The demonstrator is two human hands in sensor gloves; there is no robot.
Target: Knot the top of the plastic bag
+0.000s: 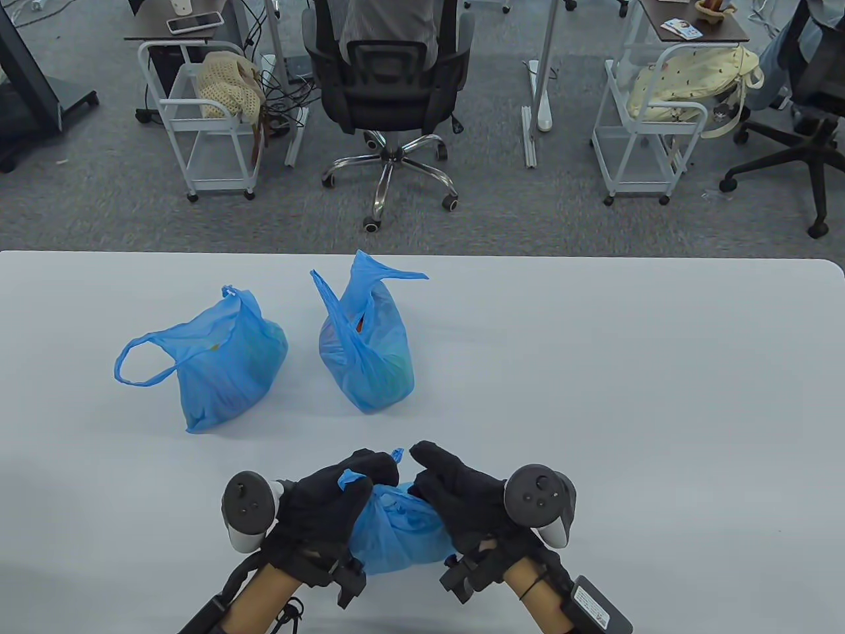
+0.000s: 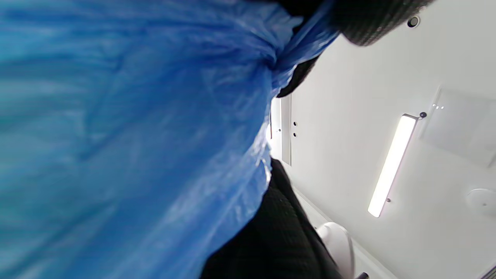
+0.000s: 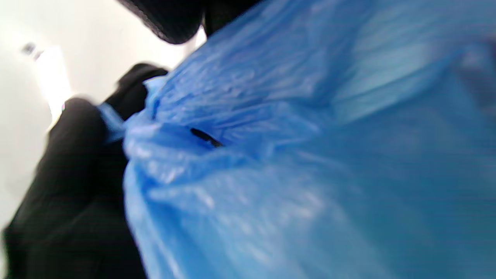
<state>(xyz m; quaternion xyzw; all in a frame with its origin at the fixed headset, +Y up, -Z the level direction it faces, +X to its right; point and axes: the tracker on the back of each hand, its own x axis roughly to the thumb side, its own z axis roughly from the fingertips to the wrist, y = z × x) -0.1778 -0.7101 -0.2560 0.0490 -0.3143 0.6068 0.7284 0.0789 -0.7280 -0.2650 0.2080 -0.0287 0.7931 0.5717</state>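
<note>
Blue plastic bag (image 1: 396, 535) sits on the white surface (image 1: 627, 409) at the near edge, between both hands, nearer than the two other blue bags. Landmark = that bag.

Left of bag: left hand (image 1: 323, 508), fingers (image 1: 370, 465) curled over the top, pinching a blue handle tail (image 1: 350, 479). Right of bag: right hand (image 1: 462, 495), fingers bent in toward the neck; a thin blue tip (image 1: 397, 454) pokes up between the hands, but I can't tell whether the right fingers actually hold film.

Risks, judged: thin film could tear if the tails get yanked hard; a tail could slip out of glove fabric w/ poor grip, so the loop falls open; uneven pull could tip the bag and shift contents.

Hard to see: knot itself, hidden under fingers in table view. Both wrist views are filled w/ blurred blue film; left wrist shows a gathered neck (image 2: 277, 64), not knot status. Bag contents unclear.

Beyond bag: left bag (image 1: 224, 366) w/ open handle loop, middle bag (image 1: 366, 350).
</note>
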